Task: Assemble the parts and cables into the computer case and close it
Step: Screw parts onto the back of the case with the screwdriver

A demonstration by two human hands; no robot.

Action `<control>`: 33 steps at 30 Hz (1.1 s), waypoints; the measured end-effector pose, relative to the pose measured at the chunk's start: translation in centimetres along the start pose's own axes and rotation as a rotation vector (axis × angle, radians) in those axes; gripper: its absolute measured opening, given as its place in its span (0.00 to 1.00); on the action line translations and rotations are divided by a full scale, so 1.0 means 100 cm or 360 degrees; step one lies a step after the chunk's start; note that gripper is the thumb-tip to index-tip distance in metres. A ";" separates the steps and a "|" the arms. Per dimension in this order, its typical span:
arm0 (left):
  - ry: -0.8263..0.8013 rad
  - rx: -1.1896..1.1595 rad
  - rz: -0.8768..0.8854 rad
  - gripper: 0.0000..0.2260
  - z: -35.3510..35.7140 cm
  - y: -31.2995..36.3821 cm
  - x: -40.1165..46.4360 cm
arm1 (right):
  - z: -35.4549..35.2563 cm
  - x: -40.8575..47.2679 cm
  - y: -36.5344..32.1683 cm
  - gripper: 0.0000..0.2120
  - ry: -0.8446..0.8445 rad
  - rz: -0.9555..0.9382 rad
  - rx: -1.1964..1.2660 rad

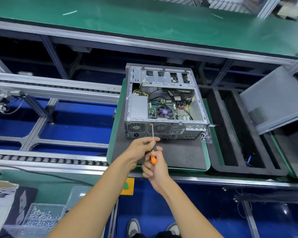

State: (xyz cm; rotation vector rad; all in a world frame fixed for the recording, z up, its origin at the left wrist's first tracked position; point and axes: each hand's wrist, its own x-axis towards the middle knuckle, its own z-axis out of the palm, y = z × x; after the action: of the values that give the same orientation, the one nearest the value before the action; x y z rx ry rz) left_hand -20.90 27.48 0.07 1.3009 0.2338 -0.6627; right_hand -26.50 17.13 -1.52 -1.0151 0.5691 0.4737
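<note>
- The step in hand looks like screw-driving on the rear panel of the computer case (163, 102), which lies open on its side on a dark foam pad (179, 155) atop a green-edged pallet (114, 127), at about 12 o'clock from the hands.
- The left hand (141, 148) pinches the upper end of the screwdriver (153, 146) handle where the metal shaft begins, fingers curled round it as a guide.
- The right hand (155, 167) grips the orange handle from below, fingers wrapped round it, placed to do the turning.
- The screwdriver's long axis runs nearly 6 to 12 o'clock, tip pointing to 12, handle end to 6. The tip meets the rear panel near its top edge, just left of the round fan grille (161, 127); whether a screw sits under it is too small to tell.
- The case's long axis runs roughly 6 to 12 o'clock too, with its rear panel facing 6, towards the person, and its drive bays (167, 77) at the far 12 o'clock end. The open side faces up, showing the motherboard with its CPU fan (164, 111) and the power supply (138, 107) at the 9 o'clock side.
- The grey side panel (273, 100) leans well apart at 3 o'clock, so closing is not yet done.
- The next move, I judge, calls for keeping the shaft square to the panel, steady pressure along the axis, and turning until the screw seats.
- A tray of screws (42, 215) sits at 8 o'clock, near the left forearm.
</note>
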 end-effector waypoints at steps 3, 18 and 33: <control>0.0094 0.0015 0.0053 0.10 0.000 0.000 0.004 | -0.001 -0.002 0.007 0.12 0.0408 -0.0359 -0.0834; 0.0155 -0.0150 0.0063 0.11 0.004 -0.008 0.008 | -0.010 0.011 0.008 0.17 0.0138 0.0033 -0.0059; -0.0281 -0.0107 -0.0080 0.15 -0.013 0.004 0.009 | 0.002 0.005 -0.005 0.17 -0.0376 0.0199 0.0533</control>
State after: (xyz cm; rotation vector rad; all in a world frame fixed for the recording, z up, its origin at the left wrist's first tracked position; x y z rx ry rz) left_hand -19.73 28.50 -0.42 1.1682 0.1436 -0.8014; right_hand -25.76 17.17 -1.49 -0.5967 0.4816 0.5779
